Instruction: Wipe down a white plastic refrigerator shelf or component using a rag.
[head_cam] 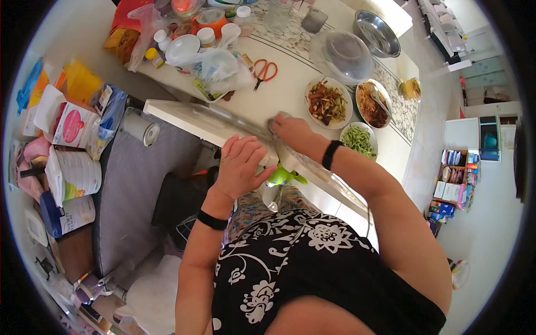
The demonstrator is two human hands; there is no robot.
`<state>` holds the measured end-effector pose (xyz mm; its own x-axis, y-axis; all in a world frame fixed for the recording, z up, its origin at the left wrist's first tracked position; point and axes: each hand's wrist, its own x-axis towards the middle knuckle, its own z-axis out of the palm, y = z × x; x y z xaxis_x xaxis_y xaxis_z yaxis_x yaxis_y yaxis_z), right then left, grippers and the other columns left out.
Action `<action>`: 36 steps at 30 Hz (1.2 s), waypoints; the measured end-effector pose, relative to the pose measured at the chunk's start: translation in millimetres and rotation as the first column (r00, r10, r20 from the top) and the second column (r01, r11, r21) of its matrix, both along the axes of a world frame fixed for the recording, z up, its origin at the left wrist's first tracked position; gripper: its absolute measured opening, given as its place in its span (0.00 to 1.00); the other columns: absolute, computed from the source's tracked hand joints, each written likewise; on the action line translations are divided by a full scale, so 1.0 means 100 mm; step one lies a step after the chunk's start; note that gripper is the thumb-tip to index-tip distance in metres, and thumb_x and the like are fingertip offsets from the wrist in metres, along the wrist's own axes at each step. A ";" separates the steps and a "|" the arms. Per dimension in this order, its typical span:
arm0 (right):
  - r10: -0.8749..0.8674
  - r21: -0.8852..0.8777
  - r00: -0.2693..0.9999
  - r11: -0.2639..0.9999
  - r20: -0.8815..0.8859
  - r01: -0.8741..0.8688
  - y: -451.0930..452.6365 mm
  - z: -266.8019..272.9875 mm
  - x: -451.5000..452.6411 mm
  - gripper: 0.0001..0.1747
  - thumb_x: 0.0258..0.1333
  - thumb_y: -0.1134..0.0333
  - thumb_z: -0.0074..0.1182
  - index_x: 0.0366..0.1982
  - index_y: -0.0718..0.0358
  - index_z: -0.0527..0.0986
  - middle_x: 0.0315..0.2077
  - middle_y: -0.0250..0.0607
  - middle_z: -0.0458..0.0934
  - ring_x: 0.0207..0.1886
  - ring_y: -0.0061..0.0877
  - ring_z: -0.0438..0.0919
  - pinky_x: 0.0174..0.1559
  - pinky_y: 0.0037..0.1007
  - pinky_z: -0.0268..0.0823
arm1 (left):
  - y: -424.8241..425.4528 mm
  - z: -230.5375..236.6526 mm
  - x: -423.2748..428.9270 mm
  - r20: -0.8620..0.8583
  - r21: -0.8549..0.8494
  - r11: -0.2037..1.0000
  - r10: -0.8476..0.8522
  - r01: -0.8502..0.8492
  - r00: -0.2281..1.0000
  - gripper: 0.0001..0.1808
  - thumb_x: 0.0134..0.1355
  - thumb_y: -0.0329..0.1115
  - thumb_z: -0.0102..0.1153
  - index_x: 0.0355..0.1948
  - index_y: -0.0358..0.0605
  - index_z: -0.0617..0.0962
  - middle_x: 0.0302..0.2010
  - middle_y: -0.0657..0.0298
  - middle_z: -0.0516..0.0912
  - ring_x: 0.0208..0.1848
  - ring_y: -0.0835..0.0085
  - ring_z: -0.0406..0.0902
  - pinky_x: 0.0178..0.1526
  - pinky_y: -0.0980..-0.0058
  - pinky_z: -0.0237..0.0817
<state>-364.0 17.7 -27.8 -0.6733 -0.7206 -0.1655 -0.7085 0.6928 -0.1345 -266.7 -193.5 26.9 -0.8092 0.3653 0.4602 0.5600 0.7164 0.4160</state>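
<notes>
My left hand (pixel 242 169) lies on the edge of a white panel (pixel 184 117) at the table's near side, fingers over its top and thumb spread. To its right, my right hand (pixel 289 130) is on the table edge with its fingers around a small greyish wad (pixel 274 122), too blurred to name exactly. A second white-edged panel (pixel 335 187), covered in clear plastic, runs below my right forearm. Close to my right hand are a plate of cooked mixed food (pixel 328 102) and a plate of shredded green vegetable (pixel 359 140).
Orange-handled scissors (pixel 264 72) lie beyond the hands. A dish with a spoon (pixel 372 102), a clear plastic cover (pixel 347 54), a steel basin (pixel 377 33) and a jar (pixel 410 88) stand at the right. Bottles, jars and plastic bags (pixel 220 69) crowd the far left. A grey sofa (pixel 138 188) is at left.
</notes>
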 end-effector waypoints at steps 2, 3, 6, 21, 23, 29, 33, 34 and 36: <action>0.024 -0.032 1.000 0.999 -0.005 -0.025 0.03 -0.01 0.03 0.09 0.51 0.71 0.50 0.36 0.63 0.75 0.42 0.47 0.73 0.34 0.40 0.81 0.34 0.39 0.75 | -0.02 0.03 0.00 0.006 -0.014 1.000 0.008 -0.008 1.000 0.20 0.50 0.48 0.67 0.39 0.50 0.77 0.41 0.65 0.76 0.54 0.66 0.71 0.64 0.57 0.53; 0.010 -0.059 0.999 0.998 0.032 -0.008 0.16 0.00 0.11 0.09 0.50 0.71 0.51 0.37 0.62 0.75 0.41 0.47 0.73 0.34 0.41 0.80 0.34 0.40 0.75 | -0.03 0.04 0.02 0.009 -0.028 0.999 0.024 -0.024 1.000 0.20 0.50 0.48 0.67 0.39 0.50 0.77 0.41 0.66 0.76 0.54 0.66 0.71 0.64 0.57 0.53; -0.047 -0.048 0.996 0.998 0.082 0.051 0.77 0.07 0.50 0.09 0.50 0.72 0.51 0.36 0.61 0.75 0.41 0.46 0.71 0.37 0.42 0.79 0.35 0.41 0.74 | -0.03 0.05 0.04 0.014 -0.020 0.999 0.032 -0.032 0.999 0.19 0.50 0.47 0.67 0.38 0.50 0.76 0.40 0.65 0.76 0.54 0.65 0.71 0.63 0.57 0.53; -0.103 -0.035 0.986 0.993 0.128 0.109 0.21 0.03 0.04 0.10 0.48 0.74 0.51 0.36 0.59 0.75 0.39 0.45 0.72 0.37 0.45 0.79 0.37 0.42 0.73 | -0.07 -0.02 0.04 0.036 0.055 0.998 0.008 -0.010 0.999 0.19 0.50 0.48 0.67 0.36 0.50 0.75 0.41 0.63 0.76 0.53 0.64 0.71 0.63 0.56 0.53; -0.080 0.014 0.992 0.997 0.100 0.079 0.83 -0.12 0.26 0.10 0.48 0.75 0.51 0.36 0.60 0.75 0.40 0.44 0.72 0.36 0.45 0.79 0.36 0.41 0.73 | -0.05 -0.05 0.05 0.027 0.071 0.997 0.015 -0.016 1.000 0.19 0.51 0.49 0.66 0.36 0.50 0.75 0.41 0.63 0.76 0.53 0.64 0.71 0.63 0.56 0.54; -0.065 0.017 0.991 0.998 0.119 0.063 0.24 0.04 0.07 0.09 0.50 0.74 0.49 0.35 0.58 0.74 0.38 0.44 0.72 0.35 0.44 0.79 0.35 0.43 0.73 | -0.03 -0.10 0.02 -0.018 0.087 0.996 0.036 -0.034 0.999 0.19 0.51 0.51 0.65 0.35 0.49 0.75 0.40 0.62 0.76 0.53 0.64 0.71 0.63 0.56 0.54; -0.085 -0.073 0.995 0.993 0.057 0.089 -0.26 -0.01 -0.16 0.08 0.50 0.74 0.48 0.35 0.58 0.74 0.37 0.44 0.73 0.35 0.45 0.79 0.35 0.44 0.73 | -0.05 -0.08 0.03 -0.025 0.082 0.996 0.017 -0.015 1.000 0.19 0.52 0.51 0.65 0.35 0.49 0.76 0.41 0.62 0.77 0.54 0.64 0.72 0.63 0.56 0.56; -0.096 -0.072 0.992 0.992 0.080 0.101 -0.27 -0.01 -0.14 0.09 0.49 0.74 0.49 0.35 0.58 0.74 0.37 0.44 0.73 0.35 0.45 0.79 0.35 0.43 0.73 | -0.05 -0.09 0.03 -0.022 0.083 0.996 0.019 -0.017 1.000 0.19 0.52 0.51 0.65 0.35 0.49 0.76 0.41 0.62 0.77 0.54 0.64 0.72 0.63 0.56 0.56; -0.080 0.022 0.993 0.997 0.088 0.079 0.10 0.00 0.11 0.09 0.49 0.73 0.50 0.35 0.58 0.74 0.38 0.43 0.73 0.36 0.43 0.79 0.36 0.43 0.73 | -0.08 -0.09 0.04 -0.010 0.102 0.995 0.012 -0.011 1.000 0.19 0.52 0.50 0.65 0.35 0.49 0.76 0.42 0.62 0.77 0.54 0.64 0.71 0.63 0.57 0.56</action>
